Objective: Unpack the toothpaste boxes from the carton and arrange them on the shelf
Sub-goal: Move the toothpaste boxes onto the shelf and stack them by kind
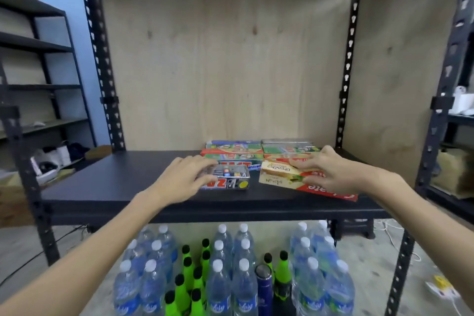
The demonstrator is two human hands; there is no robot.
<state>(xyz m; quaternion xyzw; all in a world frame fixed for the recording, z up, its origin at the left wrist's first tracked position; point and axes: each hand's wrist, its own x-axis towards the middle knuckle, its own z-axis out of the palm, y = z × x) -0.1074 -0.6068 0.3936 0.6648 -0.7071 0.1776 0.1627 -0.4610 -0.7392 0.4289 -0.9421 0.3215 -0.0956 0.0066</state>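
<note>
Two hands place toothpaste boxes on a black shelf (pixel 102 182): left hand (pixel 183 178) grasps a silver box (pixel 230 179), right hand (pixel 331 170) a red-and-cream box (pixel 287 177) angled toward four o'clock; best squared and slid back against the rows (pixel 259 151) at twelve o'clock

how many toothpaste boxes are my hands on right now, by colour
silver rectangular toothpaste box, gripped by the left hand: 1
cream-and-red cardboard toothpaste box, gripped by the right hand: 1
total: 2
The boxes lined up behind overlap too much to count.
</note>
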